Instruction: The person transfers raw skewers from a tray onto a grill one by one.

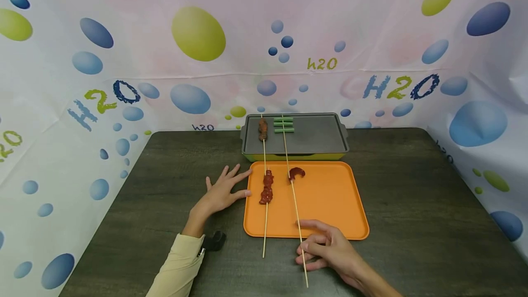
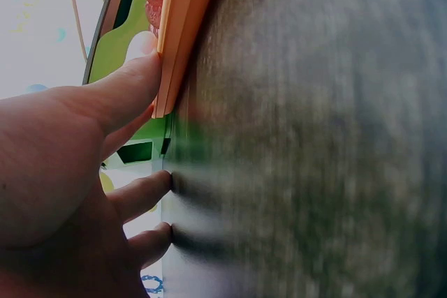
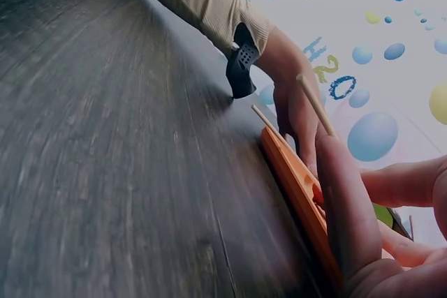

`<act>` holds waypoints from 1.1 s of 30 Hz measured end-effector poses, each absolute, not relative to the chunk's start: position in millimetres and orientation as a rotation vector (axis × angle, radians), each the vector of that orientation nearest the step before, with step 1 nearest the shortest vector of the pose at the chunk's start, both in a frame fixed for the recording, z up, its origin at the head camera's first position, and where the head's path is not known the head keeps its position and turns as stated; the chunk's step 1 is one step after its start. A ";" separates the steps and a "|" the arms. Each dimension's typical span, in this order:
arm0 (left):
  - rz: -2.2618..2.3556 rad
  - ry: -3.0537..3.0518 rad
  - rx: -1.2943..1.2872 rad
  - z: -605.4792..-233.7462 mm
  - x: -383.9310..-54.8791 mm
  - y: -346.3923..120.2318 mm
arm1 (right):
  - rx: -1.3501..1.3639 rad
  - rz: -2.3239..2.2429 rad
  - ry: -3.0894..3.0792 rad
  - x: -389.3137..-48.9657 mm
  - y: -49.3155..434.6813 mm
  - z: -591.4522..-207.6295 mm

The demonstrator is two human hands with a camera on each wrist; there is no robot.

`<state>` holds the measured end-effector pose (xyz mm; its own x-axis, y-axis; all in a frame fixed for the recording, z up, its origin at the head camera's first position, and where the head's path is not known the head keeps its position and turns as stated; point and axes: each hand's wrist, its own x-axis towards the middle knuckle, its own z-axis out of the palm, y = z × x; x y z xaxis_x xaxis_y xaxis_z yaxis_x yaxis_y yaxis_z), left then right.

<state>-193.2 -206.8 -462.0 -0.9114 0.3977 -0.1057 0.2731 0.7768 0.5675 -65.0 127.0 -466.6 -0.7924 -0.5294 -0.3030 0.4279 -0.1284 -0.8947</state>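
My right hand (image 1: 327, 251) pinches a thin wooden skewer (image 1: 298, 219) near its lower end. The skewer runs up over the orange tray (image 1: 330, 196) to a curved dark-red piece (image 1: 297, 172) at its top. My left hand (image 1: 222, 191) lies spread at the tray's left side, its thumb against the edge and other fingertips on the table in the left wrist view. Near that thumb, a skewer of red meat chunks (image 1: 267, 187) lies on the tray, its stick reaching past the front edge.
Behind the tray stands a grey grill pan (image 1: 317, 134) with a green-yellow base. On it lie a skewer of brown meat (image 1: 263, 129) and one with several green pieces (image 1: 283, 124); their sticks reach toward the tray. A dark wooden table (image 1: 404, 196) is beneath; a bubble-printed sheet (image 1: 247, 22) hangs behind.
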 end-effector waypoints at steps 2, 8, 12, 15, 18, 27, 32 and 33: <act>0.831 2.749 0.522 -462.1 -193.1 -207.3 | -0.113 -1.975 1.534 -64.0 129.6 -466.6; 0.834 2.752 0.531 -463.2 -193.3 -207.6 | -0.099 -1.974 1.545 -61.8 136.3 -466.0; 0.838 2.760 0.533 -462.5 -193.1 -207.8 | -0.084 -1.971 1.554 -61.4 139.0 -464.7; 0.836 2.761 0.533 -461.7 -192.8 -207.9 | -0.078 -1.973 1.565 -61.3 140.4 -463.6; 0.836 2.761 0.536 -461.1 -192.8 -207.6 | -0.087 -1.977 1.580 -61.6 141.5 -462.2; 0.830 2.762 0.534 -460.9 -192.7 -206.7 | -0.142 -2.002 1.614 -66.4 144.2 -457.2; 0.830 2.761 0.537 -461.8 -192.5 -206.7 | -0.158 -2.002 1.660 -72.8 146.8 -451.7; 0.830 2.760 0.536 -461.8 -192.4 -206.7 | -0.162 -2.002 1.673 -74.4 147.4 -450.6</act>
